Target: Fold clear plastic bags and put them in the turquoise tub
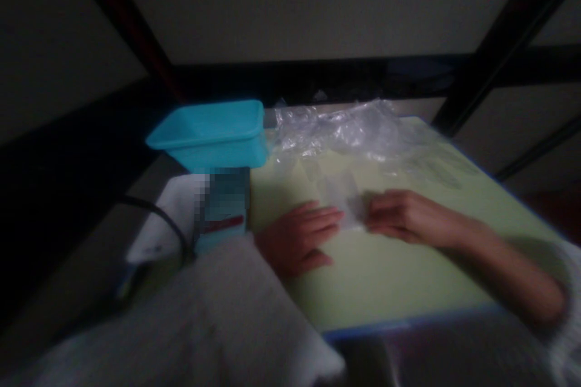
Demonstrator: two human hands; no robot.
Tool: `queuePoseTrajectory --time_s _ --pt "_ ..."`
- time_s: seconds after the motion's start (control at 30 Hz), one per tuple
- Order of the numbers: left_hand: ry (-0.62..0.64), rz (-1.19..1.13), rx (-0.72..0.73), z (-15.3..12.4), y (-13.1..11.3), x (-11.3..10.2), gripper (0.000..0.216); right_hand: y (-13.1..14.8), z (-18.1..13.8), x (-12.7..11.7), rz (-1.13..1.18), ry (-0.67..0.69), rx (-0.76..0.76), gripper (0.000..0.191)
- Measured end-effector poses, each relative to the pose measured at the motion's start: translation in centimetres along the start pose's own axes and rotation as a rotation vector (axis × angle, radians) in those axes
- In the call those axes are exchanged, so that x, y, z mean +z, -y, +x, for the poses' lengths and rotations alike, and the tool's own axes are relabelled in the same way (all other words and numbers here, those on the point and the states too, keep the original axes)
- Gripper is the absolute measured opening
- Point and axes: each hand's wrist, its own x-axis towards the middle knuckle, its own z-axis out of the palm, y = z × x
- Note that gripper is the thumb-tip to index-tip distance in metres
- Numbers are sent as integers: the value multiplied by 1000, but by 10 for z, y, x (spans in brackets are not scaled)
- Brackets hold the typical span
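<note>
A small see-through plastic sheet (342, 193), perhaps a flat bag, lies on the yellow-green tabletop (363, 281). My left hand (302, 239) rests palm down at its left edge, fingers stretched out and fingertips touching the plastic. On the opposite side, my right hand (399, 214) has its fingers curled together at the sheet's right edge and seems to pinch it. Blur hides the exact grip. Just behind the sheet spreads a crumpled heap of clear plastic bags (354, 130).
A turquoise plastic basin (213, 136) stands at the back left. In front of it lie a partly blurred-out flat item with a red strip (222, 224), a white sheet (166, 211) and a black cable (157, 208). The table has a blue edge (408, 323).
</note>
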Motion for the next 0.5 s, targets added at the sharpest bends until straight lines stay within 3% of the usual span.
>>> queuePoseTrajectory --time_s 0.1,0.23,0.5 --pt "-14 -3 3 -1 0 1 56 0 0 0 70 62 -7 24" --pt "-22 -4 10 -1 2 1 53 0 -5 -2 172 144 93 18" --pt "-16 -11 -20 0 2 -3 42 -3 -6 -5 207 169 112 22"
